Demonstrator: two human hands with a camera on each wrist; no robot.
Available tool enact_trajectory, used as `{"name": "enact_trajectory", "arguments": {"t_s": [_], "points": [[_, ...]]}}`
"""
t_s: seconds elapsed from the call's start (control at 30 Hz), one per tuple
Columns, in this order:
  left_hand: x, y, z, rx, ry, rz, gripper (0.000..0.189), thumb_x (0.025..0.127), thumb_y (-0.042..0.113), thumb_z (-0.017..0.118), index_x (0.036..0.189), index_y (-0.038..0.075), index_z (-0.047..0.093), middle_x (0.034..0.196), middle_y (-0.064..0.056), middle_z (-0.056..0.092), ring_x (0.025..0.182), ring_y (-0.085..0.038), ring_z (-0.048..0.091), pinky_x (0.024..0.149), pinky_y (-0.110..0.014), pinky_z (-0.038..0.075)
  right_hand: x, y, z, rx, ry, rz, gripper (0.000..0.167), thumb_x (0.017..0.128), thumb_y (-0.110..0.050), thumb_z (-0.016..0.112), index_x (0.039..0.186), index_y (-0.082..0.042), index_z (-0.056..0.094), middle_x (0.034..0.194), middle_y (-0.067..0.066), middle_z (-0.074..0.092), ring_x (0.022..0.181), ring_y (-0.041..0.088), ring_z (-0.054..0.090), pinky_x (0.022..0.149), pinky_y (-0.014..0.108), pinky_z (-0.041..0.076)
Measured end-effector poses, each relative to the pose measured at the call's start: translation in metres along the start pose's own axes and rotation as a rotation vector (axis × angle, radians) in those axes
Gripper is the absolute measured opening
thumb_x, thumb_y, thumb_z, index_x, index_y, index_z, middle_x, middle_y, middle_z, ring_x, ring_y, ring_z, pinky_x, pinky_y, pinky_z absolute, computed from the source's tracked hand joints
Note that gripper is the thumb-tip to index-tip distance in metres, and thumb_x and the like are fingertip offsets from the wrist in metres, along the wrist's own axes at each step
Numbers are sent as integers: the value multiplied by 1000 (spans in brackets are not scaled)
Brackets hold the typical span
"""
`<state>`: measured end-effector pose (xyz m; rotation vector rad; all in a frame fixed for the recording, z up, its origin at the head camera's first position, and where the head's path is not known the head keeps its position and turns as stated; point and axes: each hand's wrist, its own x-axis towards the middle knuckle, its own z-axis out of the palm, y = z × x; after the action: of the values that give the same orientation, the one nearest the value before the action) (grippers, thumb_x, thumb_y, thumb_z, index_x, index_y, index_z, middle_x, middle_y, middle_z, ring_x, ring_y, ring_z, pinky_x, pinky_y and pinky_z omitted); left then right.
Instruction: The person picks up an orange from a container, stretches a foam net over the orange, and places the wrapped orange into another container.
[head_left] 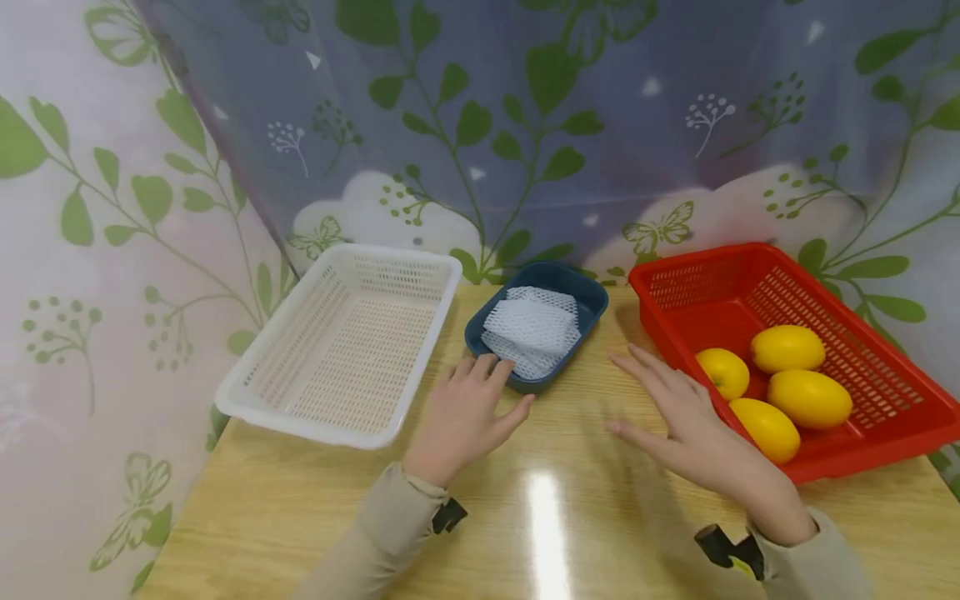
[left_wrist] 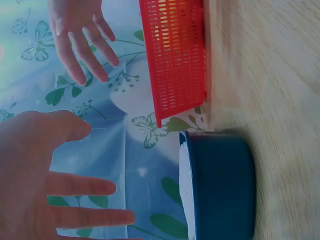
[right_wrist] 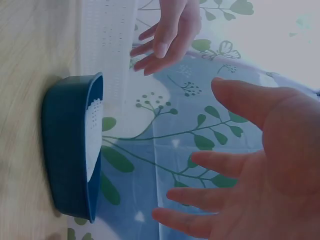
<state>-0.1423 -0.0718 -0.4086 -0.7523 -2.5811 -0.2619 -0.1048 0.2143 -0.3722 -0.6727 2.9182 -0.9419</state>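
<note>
A dark blue tub (head_left: 534,387) stands mid-table with white foam fruit nets (head_left: 531,327) piled in it. My left hand (head_left: 468,417) is just in front of the tub's near left side, fingers spread and holding nothing. To the tub's right, my right hand (head_left: 693,425) hovers beside the red basket (head_left: 817,471), its fingers spread and thumb apart. Several yellow lemon-like fruits (head_left: 810,399) lie in the near part of that basket. In the right wrist view, the nets (right_wrist: 93,135) show at the rim of the tub (right_wrist: 65,150).
A white basket (head_left: 348,350) with slotted walls stands on the left of the wooden table (head_left: 480,533). Behind the table hangs a blue patterned curtain (head_left: 480,100) with leaves and butterflies. Another patterned sheet (head_left: 90,292) covers the left side.
</note>
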Motion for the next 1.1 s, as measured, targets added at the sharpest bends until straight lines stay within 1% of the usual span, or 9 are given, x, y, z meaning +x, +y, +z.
{"name": "enact_trajectory", "arguments": {"t_s": [0.23, 0.33, 0.4, 0.5, 0.6, 0.7, 0.93, 1.03, 1.1], "points": [[18, 11, 2, 17, 34, 37, 38, 94, 47, 58, 102, 11, 65, 86, -3, 68, 74, -24, 62, 65, -35, 50, -3, -3, -19, 51, 66, -48, 60, 94, -33, 69, 146, -17, 45, 145, 8, 48, 132, 30, 43, 104, 61, 33], [26, 17, 2, 24, 42, 45, 35, 93, 46, 59, 97, 12, 64, 80, -1, 67, 68, -22, 60, 58, -33, 46, -3, -4, -27, 40, 99, -70, 55, 93, -28, 70, 143, -17, 49, 140, 4, 52, 128, 25, 48, 107, 38, 38], [31, 22, 4, 20, 60, 57, 33, 92, 45, 60, 92, 13, 63, 76, 0, 65, 64, -21, 58, 56, -32, 43, -3, -4, -32, 22, 132, -96, 52, 92, -24, 72, 140, -17, 52, 135, 1, 56, 122, 22, 52, 103, 22, 37], [41, 28, 8, 6, 109, 76, 29, 91, 43, 61, 86, 14, 61, 69, 2, 59, 60, -19, 53, 55, -31, 42, -1, -2, -38, -7, 200, -158, 48, 88, -16, 75, 133, -16, 59, 124, -3, 61, 111, 19, 57, 95, 9, 34], [54, 34, 15, 3, 169, 86, 27, 91, 40, 61, 81, 15, 60, 66, 3, 57, 56, -17, 49, 52, -29, 39, 3, 1, -45, -30, 267, -215, 46, 83, -7, 78, 126, -13, 63, 112, -6, 64, 101, 15, 59, 91, 8, 37], [66, 42, 21, 18, 195, 77, 25, 89, 38, 62, 79, 15, 60, 66, 2, 58, 56, -17, 48, 50, -29, 36, 8, 6, -54, -44, 296, -227, 44, 82, -4, 79, 123, -10, 64, 107, -6, 64, 97, 13, 58, 87, 9, 38], [91, 65, 37, 70, 158, 80, 26, 90, 42, 58, 81, 17, 61, 68, 4, 57, 58, -17, 51, 51, -28, 38, 15, 25, -77, -114, 313, -179, 38, 83, -6, 78, 118, -11, 67, 102, -3, 65, 91, 4, 53, 73, 12, 41], [99, 74, 43, 91, 122, 85, 29, 91, 45, 55, 80, 19, 61, 71, 4, 59, 60, -17, 53, 52, -27, 40, 19, 35, -85, -152, 323, -172, 35, 83, -6, 78, 117, -10, 67, 101, -2, 65, 91, 7, 53, 70, 13, 40], [105, 80, 47, 94, 98, 89, 30, 92, 46, 53, 79, 20, 61, 73, 5, 59, 61, -17, 52, 53, -26, 39, 23, 44, -91, -169, 321, -156, 34, 84, -8, 76, 116, -8, 67, 104, 1, 65, 93, 13, 54, 75, 15, 39]]}}
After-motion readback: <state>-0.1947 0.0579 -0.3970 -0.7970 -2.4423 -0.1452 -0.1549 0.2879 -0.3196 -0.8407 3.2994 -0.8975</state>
